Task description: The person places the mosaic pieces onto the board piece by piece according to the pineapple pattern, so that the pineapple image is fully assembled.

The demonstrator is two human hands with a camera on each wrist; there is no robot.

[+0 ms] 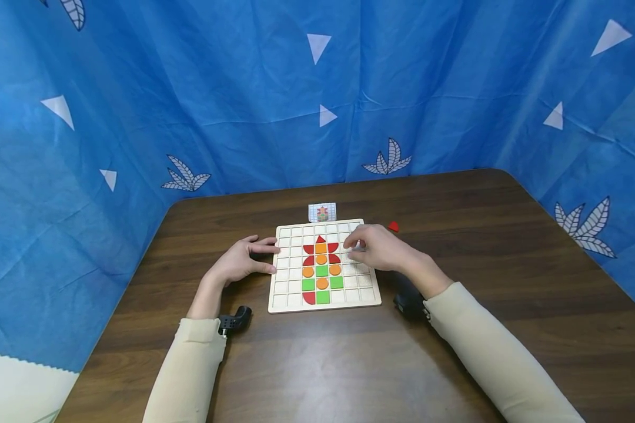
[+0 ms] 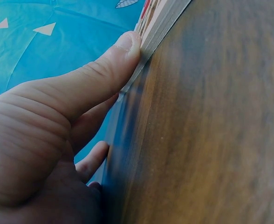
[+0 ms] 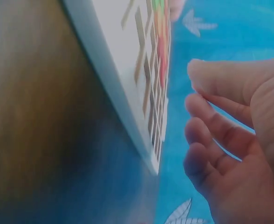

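Note:
A pale wooden grid board lies on the table, with red, orange and green pieces set in its squares. They form a figure with a red triangle at the top and a red quarter-circle beside a green square in the lowest row. My left hand steadies the board's left side, its thumb against the edge. Over the right part of the board hovers my right hand, fingers loosely bent. In the right wrist view, no piece shows between its thumb and fingers.
A small card printed with a similar figure lies just behind the board. One loose red piece rests on the brown table, past my right hand. Blue patterned cloth hangs around the table's back and sides.

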